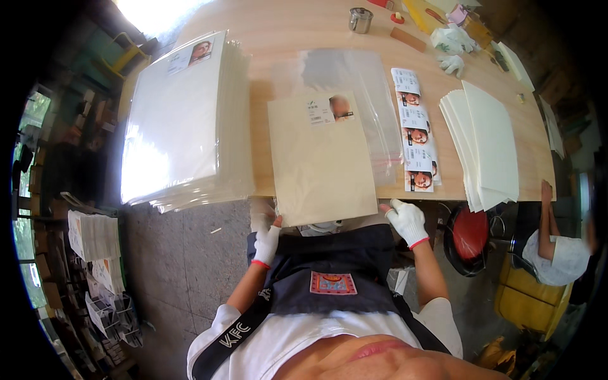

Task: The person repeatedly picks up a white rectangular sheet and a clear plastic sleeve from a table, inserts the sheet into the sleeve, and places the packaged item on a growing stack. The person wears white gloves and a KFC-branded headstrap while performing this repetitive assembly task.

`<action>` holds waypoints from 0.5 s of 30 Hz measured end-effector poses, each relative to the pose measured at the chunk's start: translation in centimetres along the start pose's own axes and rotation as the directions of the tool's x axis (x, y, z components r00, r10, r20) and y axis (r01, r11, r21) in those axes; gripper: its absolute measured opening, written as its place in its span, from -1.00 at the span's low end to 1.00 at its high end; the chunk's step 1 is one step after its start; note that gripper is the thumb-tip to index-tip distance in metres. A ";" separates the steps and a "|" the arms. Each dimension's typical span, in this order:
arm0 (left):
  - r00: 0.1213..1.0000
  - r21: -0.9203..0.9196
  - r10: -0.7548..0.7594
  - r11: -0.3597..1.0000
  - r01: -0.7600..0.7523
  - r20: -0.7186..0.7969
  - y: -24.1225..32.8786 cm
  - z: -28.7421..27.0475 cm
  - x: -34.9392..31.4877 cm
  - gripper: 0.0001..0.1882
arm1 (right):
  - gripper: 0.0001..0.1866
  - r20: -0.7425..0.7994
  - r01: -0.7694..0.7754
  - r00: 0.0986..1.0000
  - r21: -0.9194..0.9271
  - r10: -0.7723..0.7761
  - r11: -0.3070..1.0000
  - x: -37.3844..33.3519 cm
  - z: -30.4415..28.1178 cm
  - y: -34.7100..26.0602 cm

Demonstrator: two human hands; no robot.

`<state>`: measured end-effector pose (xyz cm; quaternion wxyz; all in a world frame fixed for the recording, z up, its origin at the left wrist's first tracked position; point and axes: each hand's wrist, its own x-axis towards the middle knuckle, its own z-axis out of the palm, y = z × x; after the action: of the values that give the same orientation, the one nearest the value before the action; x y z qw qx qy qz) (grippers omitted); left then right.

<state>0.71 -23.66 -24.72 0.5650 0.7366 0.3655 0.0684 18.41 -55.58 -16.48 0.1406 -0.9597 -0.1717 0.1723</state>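
Note:
In front of me a cream board point(323, 164) lies in a clear plastic sleeve, its near end overhanging the table edge. A label point(320, 109) with a small portrait is at its top. My left hand point(266, 244), in a white glove with bare fingertips, is closed at the sleeve's near left corner. At the near right corner my right hand point(407, 221), gloved alike, has thumb and fingers drawn together on the sleeve's edge. Beneath and beyond the board are flat clear sleeves point(364, 73). A strip of portrait labels point(416, 136) lies to the right.
A tall stack of sleeved boards point(177, 120) fills the table's left. Bare cream boards point(494, 139) lie fanned at right. Farther back are a metal cup point(360, 21), a brown block point(408, 39) and a white glove point(451, 64). A red stool point(468, 233) and another person point(557, 256) are at right.

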 end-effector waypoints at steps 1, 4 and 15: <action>0.993 -0.017 0.112 0.994 -0.111 0.022 -0.6 0.0 -0.1 -0.59 | -0.54 0.038 -0.053 0.998 0.123 0.049 0.991 -0.3 1.1 0.0; 0.958 -0.130 0.252 0.963 -0.235 0.140 4.7 -0.3 0.0 -0.61 | -0.61 0.275 -0.311 0.950 0.866 0.145 0.392 -0.1 5.1 0.2; 0.428 0.267 0.893 0.450 -0.852 -0.138 20.4 -14.3 -4.8 -0.88 | -0.74 0.211 -0.255 0.937 0.958 -0.278 -0.130 1.0 0.9 -12.5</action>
<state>-0.76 -17.36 -0.19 0.3345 0.8446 0.0044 0.4180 15.44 -43.68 -13.47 0.7817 -0.4721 -0.0132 0.4072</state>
